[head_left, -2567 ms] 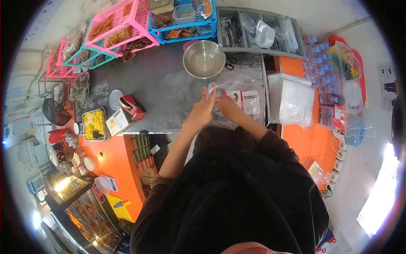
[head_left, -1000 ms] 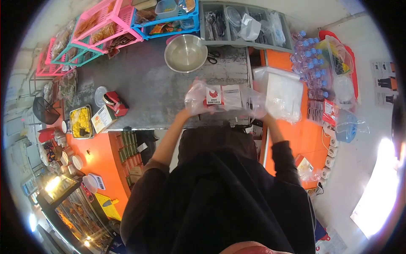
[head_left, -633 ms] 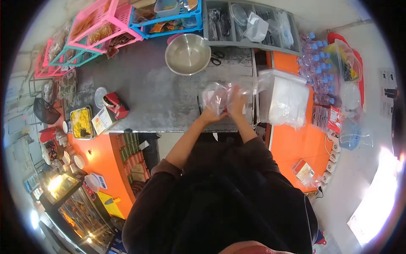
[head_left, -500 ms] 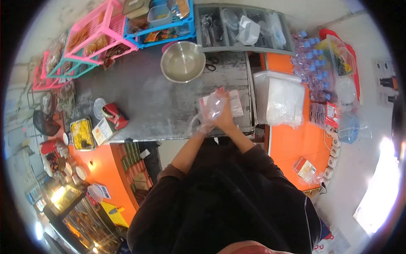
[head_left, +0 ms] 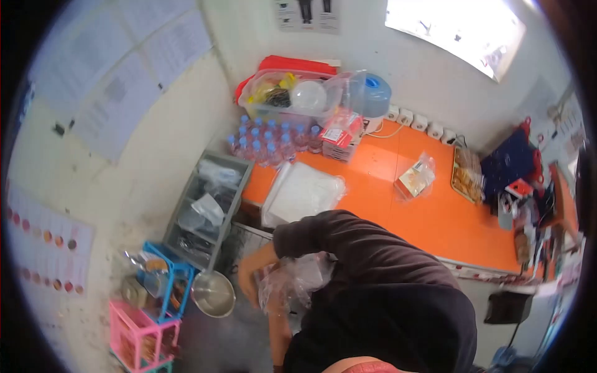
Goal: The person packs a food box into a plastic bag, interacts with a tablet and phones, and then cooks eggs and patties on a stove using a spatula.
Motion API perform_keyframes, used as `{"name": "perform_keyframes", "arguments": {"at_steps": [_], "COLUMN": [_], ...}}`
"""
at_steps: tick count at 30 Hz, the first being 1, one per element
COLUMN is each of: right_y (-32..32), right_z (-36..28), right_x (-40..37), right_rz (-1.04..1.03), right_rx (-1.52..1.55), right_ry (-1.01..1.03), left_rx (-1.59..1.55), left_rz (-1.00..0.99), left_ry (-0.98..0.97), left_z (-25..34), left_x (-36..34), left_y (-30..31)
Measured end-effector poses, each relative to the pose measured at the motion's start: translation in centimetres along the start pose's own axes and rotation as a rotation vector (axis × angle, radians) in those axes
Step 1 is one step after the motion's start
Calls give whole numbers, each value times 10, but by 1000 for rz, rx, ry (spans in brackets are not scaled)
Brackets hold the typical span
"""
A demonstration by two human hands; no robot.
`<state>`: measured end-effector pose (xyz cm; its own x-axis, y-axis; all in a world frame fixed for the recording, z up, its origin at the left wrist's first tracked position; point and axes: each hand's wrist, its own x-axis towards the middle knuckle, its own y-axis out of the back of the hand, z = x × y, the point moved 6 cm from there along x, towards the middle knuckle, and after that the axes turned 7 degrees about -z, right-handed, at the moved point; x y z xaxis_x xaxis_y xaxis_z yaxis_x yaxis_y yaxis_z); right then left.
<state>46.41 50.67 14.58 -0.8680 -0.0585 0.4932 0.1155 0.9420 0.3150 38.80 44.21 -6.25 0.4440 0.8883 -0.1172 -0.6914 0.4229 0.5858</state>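
A crumpled clear plastic bag [head_left: 295, 283] is between my hands, close in front of my body over the dark countertop [head_left: 214, 339]. My right hand [head_left: 250, 276] reaches across from the right and curls its fingers at the bag's far side. From below comes my left hand [head_left: 275, 306], gripping the bag; the plastic partly covers its fingers. Whether anything is inside the bag cannot be made out. A steel bowl [head_left: 213, 293] stands on the counter, left of my hands.
A grey divided tray [head_left: 239, 166] with packets is beyond the bowl. Blue and pink baskets [head_left: 124, 339] stand at lower left. The orange counter [head_left: 379, 161] holds a stack of white plastic bags [head_left: 301, 196], several water bottles [head_left: 270, 146] and a clear tub [head_left: 264, 102].
My view has swung to the right, so the orange counter now fills the middle. My right arm now crosses in front of my body. The clear bag remains at my hands.
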Motion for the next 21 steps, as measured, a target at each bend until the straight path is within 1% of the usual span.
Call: {"name": "perform_keyframes", "arguments": {"at_steps": [1, 2, 3, 4, 5, 6, 7, 8, 9, 10, 11, 12, 13, 14, 15, 16, 17, 18, 19, 20, 21], "right_y": [4, 9, 13, 19, 23, 20, 9, -11, -36, -65, -100, -129, -151, -166, -173, -153, -131, -113, -93, -56, -4], "right_z": [-17, -7, 17, 51, 84, 116, 142, 167, 186, 201, 211, 214, 212, 203, 188, 168, 146, 154, 159, 188, 201], "right_x": [-10, -24, -38, -54, -74, -97, -124, -147, -165, -173, -167, -155, -138, -118, -97, -77, -58, -52, -46, -28, -4], "right_rz": [4, 59, 154, 295, 482, 722, 969, 1173, 1323, 1405, 1401, 1329, 1167, 914, 578, 175, -206, -558, -876, -597, -303], "right_rx": [65, 102, 161, 258, 379, 511, 640, 744, 837, 915, 989, 1047, 1082, 1095, 1086, 1008, 888, 755, 612, 480, 361], "right_ry": [103, -2, -151, -319, -473, -580, -645, -698, -750, -821, -907, -997, -1089, -1175, -1241, -1236, -1136, -1051, -885, -709, -805], "left_rx": [62, 117, 161, 200, 231, 257, 280, 304, 330, 349, 376, 401, 416, 426, 410, 419, 428, 427, 230, 129, 31], "left_rz": [-37, -64, -82, -90, -92, -87, -70, -49, -16, 32, 80, 135, 193, 240, 271, 159, 42, 58, 265, 370, 471], "left_ry": [-39, -72, -102, -112, -126, -135, -134, -130, -118, -99, -68, -32, 21, 77, 154, 335, 494, 525, 414, 371, 318], "left_z": [8, 13, 21, 23, 26, 28, 29, 31, 32, 35, 36, 39, 38, 34, 22, -2, -28, -49, -64, -74, -83], "left_x": [15, 28, 42, 51, 61, 70, 77, 82, 86, 92, 90, 93, 93, 94, 84, 79, 78, 73, 68, 61, 54], "left_y": [7, 12, 18, 27, 31, 36, 38, 41, 40, 39, 41, 45, 44, 45, 39, 28, 20, 10, 1, -2, -5]}}
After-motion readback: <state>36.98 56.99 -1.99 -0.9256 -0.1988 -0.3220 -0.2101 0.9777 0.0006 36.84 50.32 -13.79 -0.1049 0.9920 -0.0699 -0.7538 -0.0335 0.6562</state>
